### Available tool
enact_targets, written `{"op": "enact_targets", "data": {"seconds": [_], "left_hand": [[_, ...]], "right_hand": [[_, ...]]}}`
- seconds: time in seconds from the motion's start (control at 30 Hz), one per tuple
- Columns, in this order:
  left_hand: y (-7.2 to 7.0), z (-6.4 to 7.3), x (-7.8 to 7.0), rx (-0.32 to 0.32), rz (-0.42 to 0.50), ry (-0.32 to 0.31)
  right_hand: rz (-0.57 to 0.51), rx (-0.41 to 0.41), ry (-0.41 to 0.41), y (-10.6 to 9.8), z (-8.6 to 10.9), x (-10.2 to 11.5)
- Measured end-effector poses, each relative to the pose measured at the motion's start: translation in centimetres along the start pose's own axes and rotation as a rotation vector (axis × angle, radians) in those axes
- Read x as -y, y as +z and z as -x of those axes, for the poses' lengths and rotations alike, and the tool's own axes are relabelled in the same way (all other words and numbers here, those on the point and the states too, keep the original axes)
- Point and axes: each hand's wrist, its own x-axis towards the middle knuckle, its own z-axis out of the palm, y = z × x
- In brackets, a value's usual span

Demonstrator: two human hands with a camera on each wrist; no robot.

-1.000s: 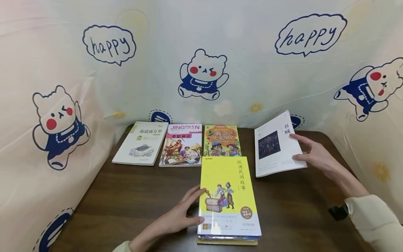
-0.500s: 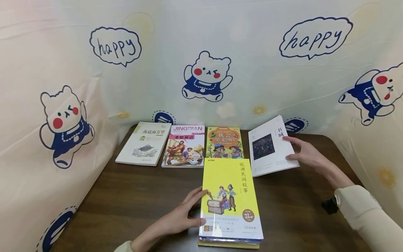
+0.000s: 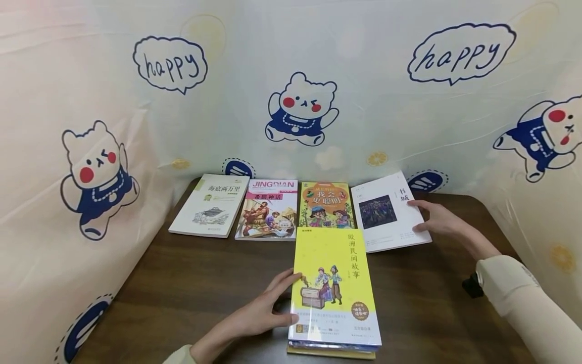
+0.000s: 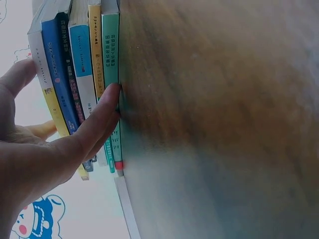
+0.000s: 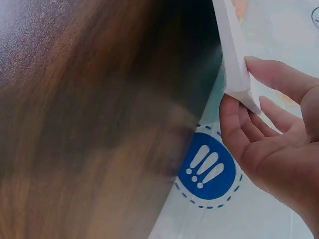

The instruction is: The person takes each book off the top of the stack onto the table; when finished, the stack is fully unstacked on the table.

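With thumb on the cover and fingers underneath, my right hand (image 3: 438,222) grips the right edge of a thin white book (image 3: 397,230) bearing a dark square picture. Its left edge lies beside an orange-and-green children's book (image 3: 325,205). The right wrist view shows the pinched corner of the white book (image 5: 233,55) just over the tabletop. At the front, a yellow book (image 3: 327,258) tops a neat stack. My left hand (image 3: 256,313) rests against the stack's left side. Spread fingers touch several coloured spines (image 4: 60,79) in the left wrist view.
Left of the orange book lie a pink-and-white book (image 3: 268,215) and a cream book (image 3: 211,202), side by side along the back of the dark wooden table (image 3: 204,283). A printed cloth (image 3: 364,116) hangs behind and around the table.
My right hand has brought the white book left and lowered it, so it lies flatter and right against the orange book. The left hand stays at the stack.
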Motion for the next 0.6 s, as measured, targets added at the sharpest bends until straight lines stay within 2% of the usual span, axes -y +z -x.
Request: {"op": "enact_targets", "data": {"seconds": [0.23, 0.6], "left_hand": [[0.1, 0.0, 0.0, -0.001, -0.009, -0.009], [0.1, 0.0, 0.0, -0.002, -0.008, -0.014]], "right_hand": [[-0.020, 0.026, 0.028, 1.1, -0.6, -1.3], [-0.038, 0.064, 0.139, 2.8, -1.2, -1.6]]}}
